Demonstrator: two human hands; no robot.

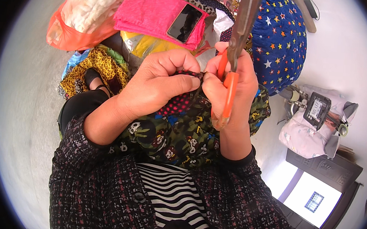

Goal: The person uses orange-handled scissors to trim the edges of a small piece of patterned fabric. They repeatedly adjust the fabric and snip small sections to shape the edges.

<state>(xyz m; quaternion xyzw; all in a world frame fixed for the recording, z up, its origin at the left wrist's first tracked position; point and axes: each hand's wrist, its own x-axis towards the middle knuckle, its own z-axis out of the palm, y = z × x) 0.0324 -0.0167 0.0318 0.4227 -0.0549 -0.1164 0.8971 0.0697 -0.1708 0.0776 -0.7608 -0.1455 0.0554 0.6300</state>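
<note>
Between my two hands, above my lap, is a small piece of dark fabric with pink dots (179, 104). My left hand (163, 81) pinches its upper edge between thumb and fingers. With thumb and index finger, my right hand (233, 83) pinches the end of the same edge, close to the left thumb. Scissors with orange handles (230, 92) hang on the right hand, their metal blades pointing up and away past the fingers; whether the blades are fully together is unclear. Under the hands, a camouflage-patterned cloth with cartoon figures (172, 139) covers my lap.
A smartphone (185, 23) lies on folded pink cloth (146, 11), beside an orange plastic bag (71, 36) of whitish material. Leopard-print fabric (77, 78) is on the floor at left. A blue star-patterned bundle (279, 44) stands right of the scissors; an electric scooter (313, 123) is farther right.
</note>
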